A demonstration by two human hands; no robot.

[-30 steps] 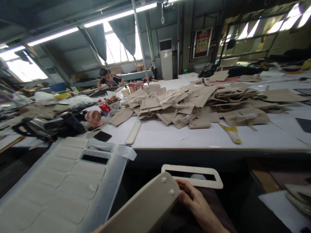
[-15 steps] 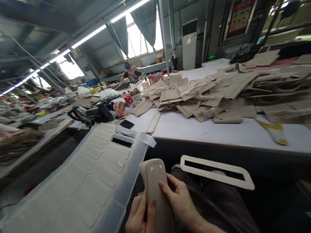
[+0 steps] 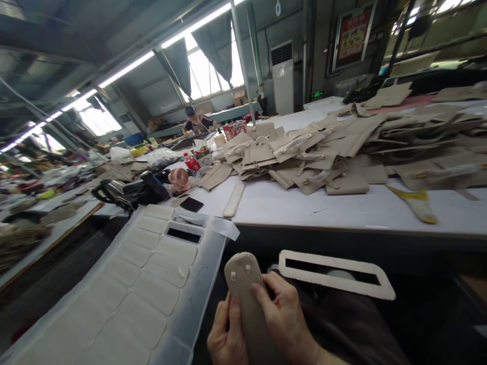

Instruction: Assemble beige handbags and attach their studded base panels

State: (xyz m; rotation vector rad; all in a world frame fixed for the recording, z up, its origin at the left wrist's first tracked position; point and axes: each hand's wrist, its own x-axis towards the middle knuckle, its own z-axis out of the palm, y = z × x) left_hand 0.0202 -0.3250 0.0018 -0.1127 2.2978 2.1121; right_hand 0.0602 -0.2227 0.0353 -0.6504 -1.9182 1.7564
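I hold a beige oblong panel (image 3: 246, 299) low in the centre of the frame, its rounded end pointing up and showing two small pale tabs. My left hand (image 3: 225, 337) curls against its left edge, thumb laid up along the face, while my right hand (image 3: 286, 319) closes over its right edge with the forefinger pressed across the front; both wrists rise from the bottom edge. Just right of the panel a white cut-out frame (image 3: 335, 267) lies on my lap. At lower left sits a die-cut sheet (image 3: 133, 284) of matching shapes. Above, the white table (image 3: 342, 210) carries a heap of beige bag pieces (image 3: 304, 157).
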